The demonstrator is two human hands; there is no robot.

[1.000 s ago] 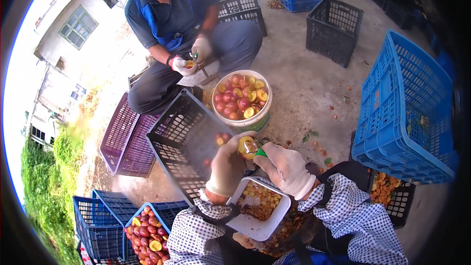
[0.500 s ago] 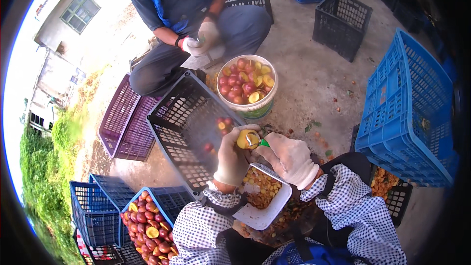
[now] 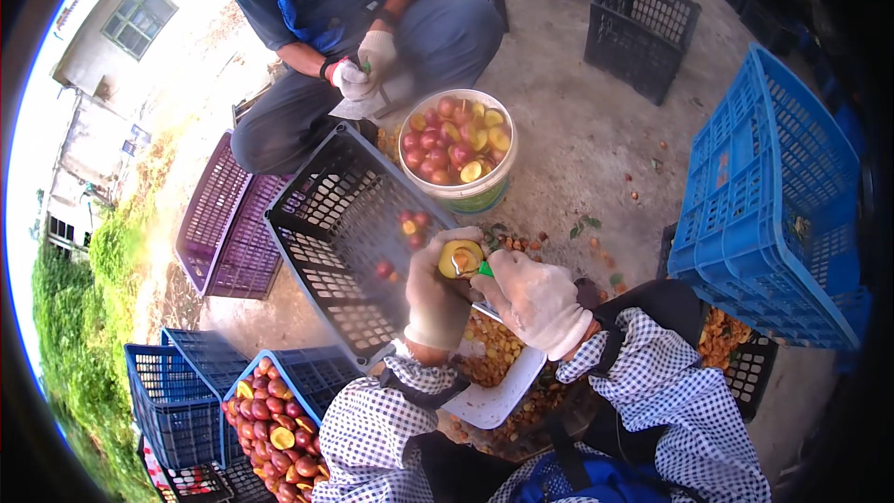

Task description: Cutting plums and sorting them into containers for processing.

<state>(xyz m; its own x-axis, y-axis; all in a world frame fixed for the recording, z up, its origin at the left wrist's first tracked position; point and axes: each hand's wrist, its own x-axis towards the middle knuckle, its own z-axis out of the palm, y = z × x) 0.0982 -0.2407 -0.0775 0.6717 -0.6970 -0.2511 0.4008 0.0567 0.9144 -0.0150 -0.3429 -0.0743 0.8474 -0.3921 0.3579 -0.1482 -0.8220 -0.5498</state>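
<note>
My gloved left hand (image 3: 436,296) is closed around a halved plum (image 3: 463,253), its yellow cut face turned up and a brown pit at its centre. My gloved right hand (image 3: 542,305) grips a small green-handled tool (image 3: 485,269); its curved metal tip touches the flesh beside the pit. Below both hands, a white tray (image 3: 523,380) holds many loose pits and scraps. To the left of my hands stands a black crate (image 3: 326,214) with a few red plums (image 3: 414,224) in it.
A white bucket (image 3: 476,201) full of halved plums stands ahead. Beyond it sits a co-worker (image 3: 358,56) in gloves. Blue crate (image 3: 731,214) at right, purple crate (image 3: 214,233) at left. Plum halves (image 3: 279,433) fill a tilted blue crate at lower left. Fallen scraps litter the concrete.
The plum half in my left hand has tilted, showing more of its cut face and pit. The tool tip has shifted around the pit. The whole view has moved slightly.
</note>
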